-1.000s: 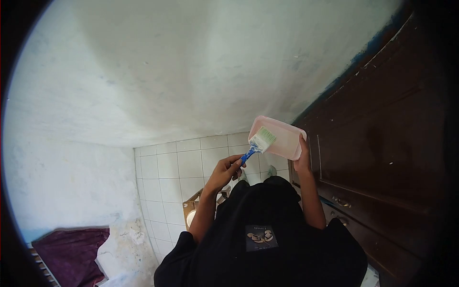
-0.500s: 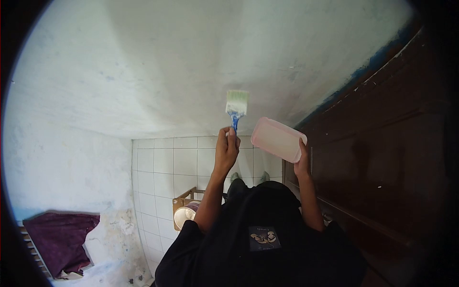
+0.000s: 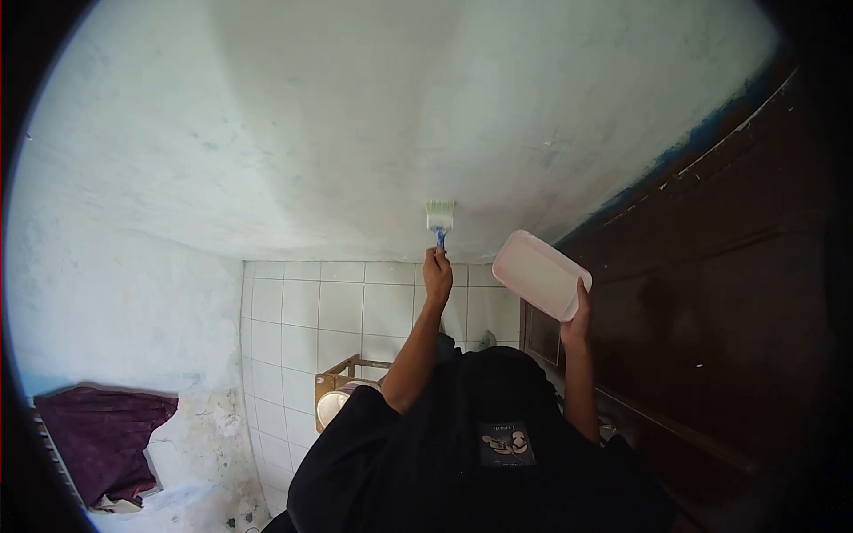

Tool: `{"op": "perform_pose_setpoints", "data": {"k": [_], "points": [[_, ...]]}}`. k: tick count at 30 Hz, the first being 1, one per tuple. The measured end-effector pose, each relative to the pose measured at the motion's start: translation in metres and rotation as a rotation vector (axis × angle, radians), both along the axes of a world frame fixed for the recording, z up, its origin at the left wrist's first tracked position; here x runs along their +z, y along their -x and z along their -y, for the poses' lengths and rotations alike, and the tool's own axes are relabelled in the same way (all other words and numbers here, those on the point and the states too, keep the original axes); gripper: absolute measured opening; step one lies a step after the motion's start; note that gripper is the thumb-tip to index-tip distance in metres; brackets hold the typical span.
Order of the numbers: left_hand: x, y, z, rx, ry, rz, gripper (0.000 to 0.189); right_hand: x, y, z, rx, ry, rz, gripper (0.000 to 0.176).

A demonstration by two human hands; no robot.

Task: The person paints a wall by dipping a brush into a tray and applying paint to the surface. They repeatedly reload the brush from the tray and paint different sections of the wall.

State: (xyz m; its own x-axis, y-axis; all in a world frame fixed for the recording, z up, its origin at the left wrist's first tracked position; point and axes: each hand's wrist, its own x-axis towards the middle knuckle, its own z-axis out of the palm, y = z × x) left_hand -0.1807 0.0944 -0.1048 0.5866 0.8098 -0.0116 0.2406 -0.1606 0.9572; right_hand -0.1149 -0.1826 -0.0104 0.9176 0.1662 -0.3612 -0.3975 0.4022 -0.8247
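Observation:
A paintbrush (image 3: pixel 441 218) with a blue, paint-smeared handle is gripped in my left hand (image 3: pixel 436 275), fingers wrapped round the handle. Its pale bristles point up toward the whitish wall (image 3: pixel 355 133) and overlap the lower part of it in this view. To the right, my right hand (image 3: pixel 577 315) holds a pink plastic tray (image 3: pixel 542 274) by its near end, the thumb over the rim. Whitish paint covers the inside of the tray, which is tilted a little.
A brown wooden door (image 3: pixel 702 293) stands on the right. Below left, a wooden stool (image 3: pixel 324 389) carries a bucket (image 3: pixel 334 409) on the white tiled floor (image 3: pixel 302 306). Purple cloth (image 3: pixel 107 435) hangs on the left wall, which has patchy, worn paint.
My left hand has drawn the paintbrush down along the wall and farther from me. The tray in my right hand has shifted right and slightly lower in view.

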Motion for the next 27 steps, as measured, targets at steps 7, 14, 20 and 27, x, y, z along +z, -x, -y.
{"op": "perform_pose_setpoints", "data": {"k": [7, 14, 20, 27], "points": [[-0.059, 0.007, -0.018, 0.008, 0.061, -0.238, 0.037, -0.007, 0.005, -0.009, -0.029, -0.022, -0.044, 0.049], [0.174, 0.002, -0.022, -0.100, 0.313, -0.030, 0.035, -0.011, 0.006, -0.022, -0.027, -0.017, -0.031, 0.048], [0.300, 0.022, -0.005, -0.143, 0.191, 0.294, 0.031, -0.006, 0.008, -0.028, -0.019, -0.026, -0.059, 0.047], [0.263, -0.005, -0.012, -0.131, 0.024, 0.430, 0.030, -0.023, 0.008, -0.020, -0.013, -0.028, -0.050, 0.047]]}}
